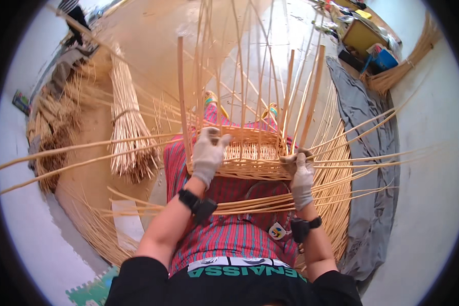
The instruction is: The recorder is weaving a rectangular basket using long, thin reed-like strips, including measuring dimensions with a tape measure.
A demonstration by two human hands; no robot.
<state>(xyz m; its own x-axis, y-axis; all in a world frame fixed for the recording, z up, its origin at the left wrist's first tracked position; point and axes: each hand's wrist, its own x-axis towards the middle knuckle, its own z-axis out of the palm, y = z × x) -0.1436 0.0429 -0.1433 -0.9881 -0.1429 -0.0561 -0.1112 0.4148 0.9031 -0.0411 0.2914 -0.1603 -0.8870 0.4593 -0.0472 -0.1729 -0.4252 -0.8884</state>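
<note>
My left hand, fingers parted, should brace the basket; my right hand, whose grip I can't tell, should pack snugly beside the right stake.

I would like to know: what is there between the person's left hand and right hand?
In the head view, the middle of the woven basket lies between the left hand and the right hand, with thin rods standing up from it.

One head-worn fisheye looks down at the hands from close above.
</note>
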